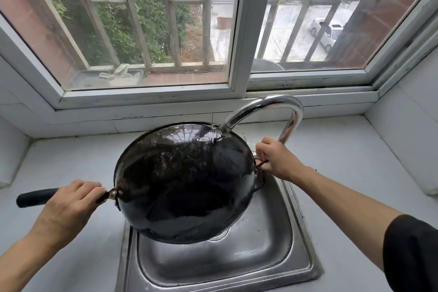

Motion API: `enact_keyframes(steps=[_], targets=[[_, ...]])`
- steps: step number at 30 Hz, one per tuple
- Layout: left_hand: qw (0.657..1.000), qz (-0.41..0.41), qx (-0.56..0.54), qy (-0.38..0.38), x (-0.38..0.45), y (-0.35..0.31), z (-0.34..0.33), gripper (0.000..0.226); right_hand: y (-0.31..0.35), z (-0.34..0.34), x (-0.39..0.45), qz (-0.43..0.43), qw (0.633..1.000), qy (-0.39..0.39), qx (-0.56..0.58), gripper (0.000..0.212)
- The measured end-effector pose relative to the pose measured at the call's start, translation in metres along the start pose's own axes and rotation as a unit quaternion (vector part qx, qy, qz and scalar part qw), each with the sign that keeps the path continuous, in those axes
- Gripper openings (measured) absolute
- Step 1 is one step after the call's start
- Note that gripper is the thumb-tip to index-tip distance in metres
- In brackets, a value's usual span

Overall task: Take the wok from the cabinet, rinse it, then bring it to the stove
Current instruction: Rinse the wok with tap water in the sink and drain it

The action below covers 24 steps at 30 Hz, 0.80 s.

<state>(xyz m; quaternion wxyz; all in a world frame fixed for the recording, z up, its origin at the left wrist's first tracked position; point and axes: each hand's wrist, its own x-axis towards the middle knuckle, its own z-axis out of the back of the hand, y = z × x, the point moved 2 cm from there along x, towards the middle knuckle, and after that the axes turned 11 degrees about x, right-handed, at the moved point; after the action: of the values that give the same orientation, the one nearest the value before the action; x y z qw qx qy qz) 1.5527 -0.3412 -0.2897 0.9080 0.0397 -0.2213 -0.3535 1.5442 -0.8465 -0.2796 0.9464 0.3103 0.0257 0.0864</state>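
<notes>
Black wok (187,182) tilted over steel sink (294,265) under faucet (272,104) for rinsing; left hand (68,206) gripping long handle (35,197), right hand (276,157) pinching helper loop.

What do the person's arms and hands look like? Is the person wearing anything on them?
Both arms are bare from wrist to past the elbow. The right arm has a black short sleeve at its upper part, near the picture's edge. No sleeve shows on the left arm. The left hand and the right hand are bare: no gloves, rings, watch or bracelets can be seen.
</notes>
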Motion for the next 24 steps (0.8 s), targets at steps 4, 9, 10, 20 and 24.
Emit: enact_keyframes(steps=[4,9,10,20,24], targets=[[1.0,0.016,0.009,-0.006,-0.002,0.0,0.0,0.014,0.002,0.0,0.003,0.005,1.0,-0.013,0.005,0.038],[1.0,0.012,0.016,0.007,-0.004,-0.004,0.0,0.012,0.007,0.003,-0.01,0.015,1.0,0.006,-0.009,0.033],[1.0,0.011,0.017,0.01,-0.005,-0.006,0.0,0.013,0.008,0.004,-0.013,0.018,1.0,0.007,-0.013,0.033],[0.993,0.017,0.07,0.097,-0.03,-0.031,0.003,0.022,0.019,-0.002,-0.069,0.105,0.986,0.001,-0.128,0.022],[0.988,0.011,0.066,0.137,-0.031,-0.041,0.014,0.01,0.03,-0.005,-0.093,0.109,0.975,-0.018,-0.194,0.031]])
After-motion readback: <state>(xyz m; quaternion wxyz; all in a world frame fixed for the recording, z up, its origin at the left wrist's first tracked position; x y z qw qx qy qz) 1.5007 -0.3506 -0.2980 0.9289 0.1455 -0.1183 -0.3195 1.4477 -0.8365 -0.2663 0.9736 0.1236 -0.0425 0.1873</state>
